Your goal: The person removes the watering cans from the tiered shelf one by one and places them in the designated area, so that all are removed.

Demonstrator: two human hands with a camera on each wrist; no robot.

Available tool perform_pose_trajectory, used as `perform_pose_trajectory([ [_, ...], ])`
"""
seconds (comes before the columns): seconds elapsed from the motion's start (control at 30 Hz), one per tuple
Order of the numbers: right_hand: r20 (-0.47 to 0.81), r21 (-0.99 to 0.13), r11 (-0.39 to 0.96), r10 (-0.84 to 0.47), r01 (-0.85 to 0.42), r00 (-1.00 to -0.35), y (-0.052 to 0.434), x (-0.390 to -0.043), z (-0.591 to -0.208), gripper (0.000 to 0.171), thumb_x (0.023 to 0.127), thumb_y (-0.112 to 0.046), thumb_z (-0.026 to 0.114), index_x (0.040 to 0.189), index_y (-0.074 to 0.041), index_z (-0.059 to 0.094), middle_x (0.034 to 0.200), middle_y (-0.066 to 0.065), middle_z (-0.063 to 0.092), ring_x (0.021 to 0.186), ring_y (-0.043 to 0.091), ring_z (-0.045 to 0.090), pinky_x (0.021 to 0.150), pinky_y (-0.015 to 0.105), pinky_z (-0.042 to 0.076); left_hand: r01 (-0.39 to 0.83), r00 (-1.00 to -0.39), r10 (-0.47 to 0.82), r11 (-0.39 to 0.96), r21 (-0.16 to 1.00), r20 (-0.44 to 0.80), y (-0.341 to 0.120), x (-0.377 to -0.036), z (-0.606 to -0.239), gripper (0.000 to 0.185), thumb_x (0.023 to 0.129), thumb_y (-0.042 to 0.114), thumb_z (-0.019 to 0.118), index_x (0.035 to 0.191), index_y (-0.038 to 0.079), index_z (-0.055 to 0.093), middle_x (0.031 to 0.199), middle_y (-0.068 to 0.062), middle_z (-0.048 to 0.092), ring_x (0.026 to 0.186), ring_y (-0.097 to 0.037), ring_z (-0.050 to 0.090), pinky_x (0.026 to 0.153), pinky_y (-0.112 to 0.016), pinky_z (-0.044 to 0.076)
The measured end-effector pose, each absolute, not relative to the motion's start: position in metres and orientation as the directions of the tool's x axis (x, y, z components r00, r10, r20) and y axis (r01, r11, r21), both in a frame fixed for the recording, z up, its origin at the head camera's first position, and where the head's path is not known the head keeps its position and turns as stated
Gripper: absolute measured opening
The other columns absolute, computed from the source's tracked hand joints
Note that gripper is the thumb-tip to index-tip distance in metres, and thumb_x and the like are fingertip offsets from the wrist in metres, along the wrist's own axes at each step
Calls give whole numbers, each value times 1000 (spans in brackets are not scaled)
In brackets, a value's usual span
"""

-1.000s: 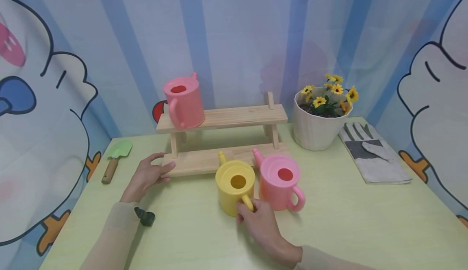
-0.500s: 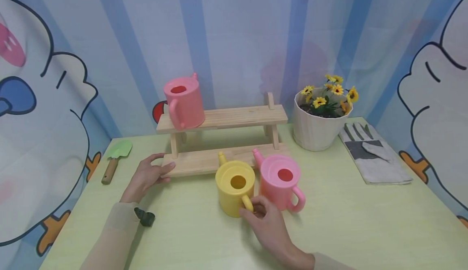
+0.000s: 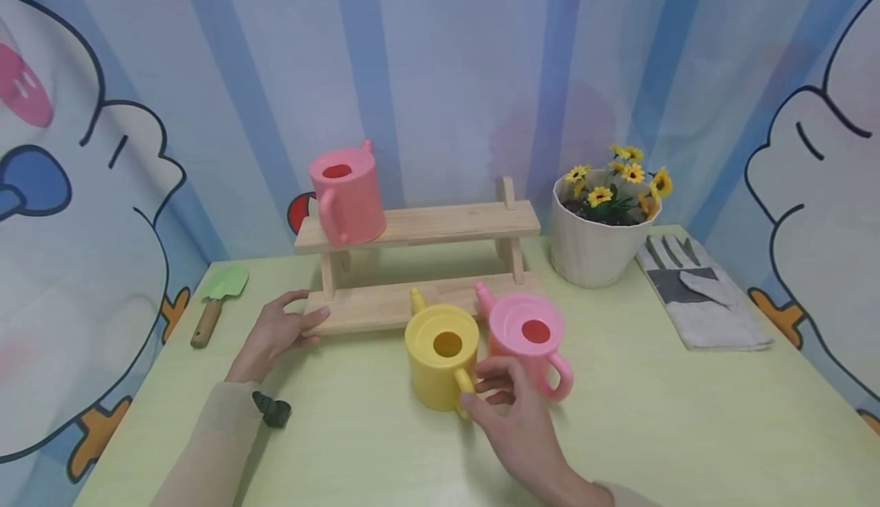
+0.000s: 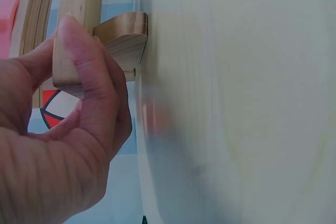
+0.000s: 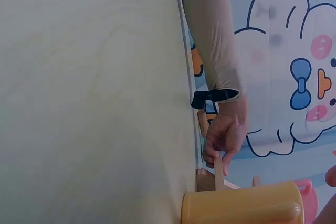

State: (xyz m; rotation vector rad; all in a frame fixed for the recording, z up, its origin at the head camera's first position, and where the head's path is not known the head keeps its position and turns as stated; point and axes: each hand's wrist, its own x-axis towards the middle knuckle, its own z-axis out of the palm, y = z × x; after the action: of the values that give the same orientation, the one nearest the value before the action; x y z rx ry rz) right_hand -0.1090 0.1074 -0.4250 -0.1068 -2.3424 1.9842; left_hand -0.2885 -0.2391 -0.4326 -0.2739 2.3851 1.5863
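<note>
My left hand [image 3: 278, 331] grips the left end of the lower board of a two-tier wooden shelf [image 3: 385, 305]; in the left wrist view its thumb and fingers lie on either side of the board [image 4: 76, 45]. A yellow watering can [image 3: 429, 373] stands in front of the shelf, spout facing it. Right at its handle is my right hand [image 3: 519, 423], loosely curved, thumb tip against the handle and fingers spread apart beside it. Just right of the yellow can stands a pink watering can [image 3: 525, 350]. Another pink watering can [image 3: 354, 201] sits on the upper board's left end.
A green trowel [image 3: 218, 301] with a wooden handle lies at the left. Right of the shelf stands a white pot [image 3: 594, 251] with yellow flowers [image 3: 632, 173]. Grey-and-white gardening gloves [image 3: 708, 301] lie at the right. A printed cloth [image 3: 454, 72] hangs behind the table.
My right hand has shifted right and loosened from the yellow watering can's handle, its fingers spreading. The cans stay in place, and my left hand keeps its grip on the shelf.
</note>
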Motion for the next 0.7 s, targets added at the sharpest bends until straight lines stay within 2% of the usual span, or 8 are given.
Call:
perform_pose_trajectory([
  [0.3,187,-959,229,62,-168,-980,113,-114,-401,37,92,-10,84,123,-9,63,119,8,69,109,15,65,99,24,52,-299,-948,-14,378,876,-318,-240,-287,-434,92,104,39,77,173,8,25,118,-9,69,72,-2,74,75,-20,63],
  [0.53,324,-904,289,-18,-316,-946,110,-128,-377,37,93,-12,82,125,-6,64,120,14,70,111,23,67,97,26,56,-292,-951,-14,373,881,-309,-240,-290,-437,91,104,38,77,173,8,26,125,-12,67,73,-3,75,76,-20,64],
  [0.7,365,-881,293,-76,-371,-928,103,-138,-361,34,94,-16,82,123,-9,67,118,15,72,110,32,68,95,30,58,-294,-951,-19,369,882,-309,-240,-290,-437,89,104,37,77,172,8,28,128,-13,66,74,-2,75,76,-19,64],
])
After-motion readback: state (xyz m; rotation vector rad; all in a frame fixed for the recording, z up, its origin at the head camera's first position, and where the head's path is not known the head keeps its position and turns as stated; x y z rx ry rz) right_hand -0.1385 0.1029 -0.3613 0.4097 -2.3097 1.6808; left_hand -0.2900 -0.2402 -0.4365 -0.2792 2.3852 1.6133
